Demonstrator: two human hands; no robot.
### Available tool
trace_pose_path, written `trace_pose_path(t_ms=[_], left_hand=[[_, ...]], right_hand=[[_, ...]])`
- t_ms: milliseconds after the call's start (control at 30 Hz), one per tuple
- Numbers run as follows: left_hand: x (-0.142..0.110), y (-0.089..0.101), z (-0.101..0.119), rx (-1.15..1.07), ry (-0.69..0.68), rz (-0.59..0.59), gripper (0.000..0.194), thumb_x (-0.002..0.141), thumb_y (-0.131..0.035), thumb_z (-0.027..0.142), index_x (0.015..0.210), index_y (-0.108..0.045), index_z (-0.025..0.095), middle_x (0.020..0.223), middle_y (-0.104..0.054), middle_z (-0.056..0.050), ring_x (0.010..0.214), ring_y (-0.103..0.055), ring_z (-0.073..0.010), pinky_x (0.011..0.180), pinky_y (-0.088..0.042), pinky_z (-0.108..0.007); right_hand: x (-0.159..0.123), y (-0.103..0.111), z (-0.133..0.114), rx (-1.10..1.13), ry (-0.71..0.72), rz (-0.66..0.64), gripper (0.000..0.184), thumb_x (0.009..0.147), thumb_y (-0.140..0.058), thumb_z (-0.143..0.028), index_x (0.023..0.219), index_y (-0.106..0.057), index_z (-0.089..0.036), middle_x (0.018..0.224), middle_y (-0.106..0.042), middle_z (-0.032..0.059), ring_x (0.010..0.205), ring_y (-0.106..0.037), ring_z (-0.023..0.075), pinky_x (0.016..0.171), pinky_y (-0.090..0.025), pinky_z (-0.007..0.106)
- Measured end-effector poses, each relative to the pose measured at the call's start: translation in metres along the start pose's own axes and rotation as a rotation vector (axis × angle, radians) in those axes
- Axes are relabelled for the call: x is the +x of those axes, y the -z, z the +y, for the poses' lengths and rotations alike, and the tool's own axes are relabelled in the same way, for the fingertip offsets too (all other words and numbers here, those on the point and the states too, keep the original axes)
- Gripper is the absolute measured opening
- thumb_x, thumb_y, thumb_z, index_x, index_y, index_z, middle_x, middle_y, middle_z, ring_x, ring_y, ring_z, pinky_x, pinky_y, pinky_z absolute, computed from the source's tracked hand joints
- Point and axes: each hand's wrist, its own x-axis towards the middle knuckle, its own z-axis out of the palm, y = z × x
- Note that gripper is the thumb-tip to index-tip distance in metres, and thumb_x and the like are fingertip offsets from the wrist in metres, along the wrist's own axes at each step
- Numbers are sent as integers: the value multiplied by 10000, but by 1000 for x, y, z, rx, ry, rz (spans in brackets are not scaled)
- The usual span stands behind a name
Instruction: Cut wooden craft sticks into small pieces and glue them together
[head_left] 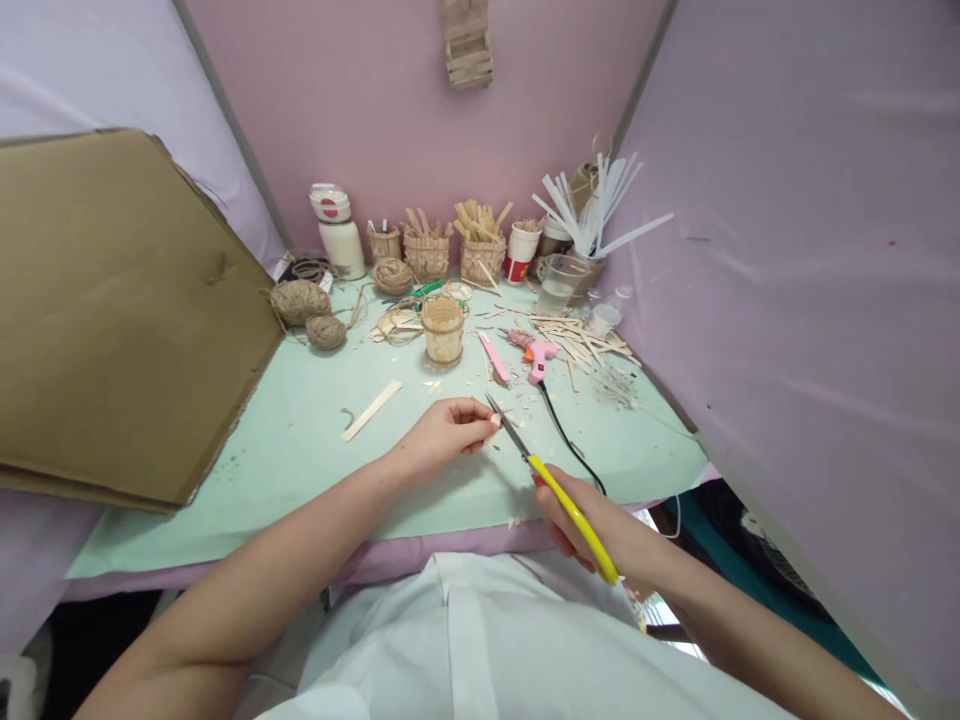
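My left hand [444,432] pinches a small piece of wooden stick [494,423] just above the pale green table [300,470]. My right hand [581,525] grips yellow-handled scissors [551,485], and their blades [506,425] meet the stick piece at my left fingertips. A small round holder of wooden sticks [442,329] stands behind my hands. One whole flat stick [372,410] lies to the left of my left hand.
A large cardboard sheet [112,310] leans over the table's left side. Twine balls [300,301], stick-filled baskets [426,250], cups [520,251] and a white bottle [339,232] line the back. A pink glue gun [537,358] with a black cord and scattered sticks [577,340] lie right. Pink walls close in.
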Motion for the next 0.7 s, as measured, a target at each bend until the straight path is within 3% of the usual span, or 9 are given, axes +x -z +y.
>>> trace_pose_path(t_ms=[267, 433, 700], left_hand=[[0, 2, 4, -24, 54, -36, 233, 634, -684, 329, 738, -635, 127, 572, -498, 30, 491, -390, -54, 466, -258, -195], [0, 3, 4, -33, 44, 2, 232, 635, -685, 337, 746, -626, 142, 585, -515, 28, 493, -436, -57, 472, -298, -191], [0, 0, 3, -51, 16, 69, 232, 679, -673, 348, 786, -592, 158, 600, -556, 29, 512, -500, -63, 529, -388, -194]], right_hand=[[-3, 1, 4, -10, -22, -3, 302, 942, -306, -406, 715, -336, -209, 532, -427, -59, 433, -384, 79, 444, -319, 202], [-1, -4, 6, -6, 23, 110, 356, 932, -245, -513, 773, -348, -212, 598, -459, -47, 445, -369, 81, 449, -334, 223], [4, -11, 1, -43, 61, 118, 294, 922, -331, -450, 739, -329, -220, 604, -412, -59, 486, -362, 93, 497, -360, 243]])
